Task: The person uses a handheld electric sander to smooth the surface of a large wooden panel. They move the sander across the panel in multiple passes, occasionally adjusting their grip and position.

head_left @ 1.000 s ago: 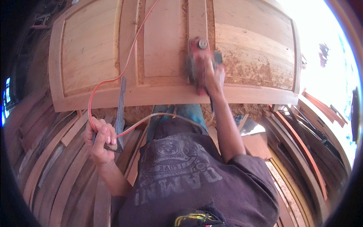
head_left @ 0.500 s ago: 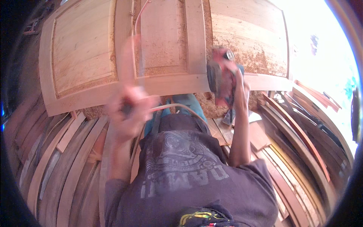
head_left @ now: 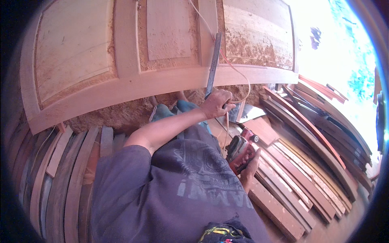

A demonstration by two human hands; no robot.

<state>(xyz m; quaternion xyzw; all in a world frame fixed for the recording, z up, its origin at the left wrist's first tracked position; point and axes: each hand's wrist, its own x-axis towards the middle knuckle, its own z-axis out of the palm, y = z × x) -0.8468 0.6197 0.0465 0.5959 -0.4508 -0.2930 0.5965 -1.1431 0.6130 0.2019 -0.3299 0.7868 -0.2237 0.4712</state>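
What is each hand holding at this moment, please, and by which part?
Left hand: long flat metal tool by its lower end. Right hand: red power sander, gripped from underneath.

Setting: a woodworking shop, open to daylight on the far right. Evidence:
- Large unfinished panelled door (head_left: 133,81) of bare pale wood lies flat across the far side, raised panels unpainted.
- Sawdust (head_left: 121,113) lies thick on the ground along the near edge of the door and in its recessed right panel.
- Curved wooden strips (head_left: 65,182) are stacked on the left; more curved and straight boards (head_left: 308,162) are piled on the right, some reddish.
- Red and grey power sander (head_left: 240,154) with cable (head_left: 239,77) running over the door; a long metal file (head_left: 213,65).
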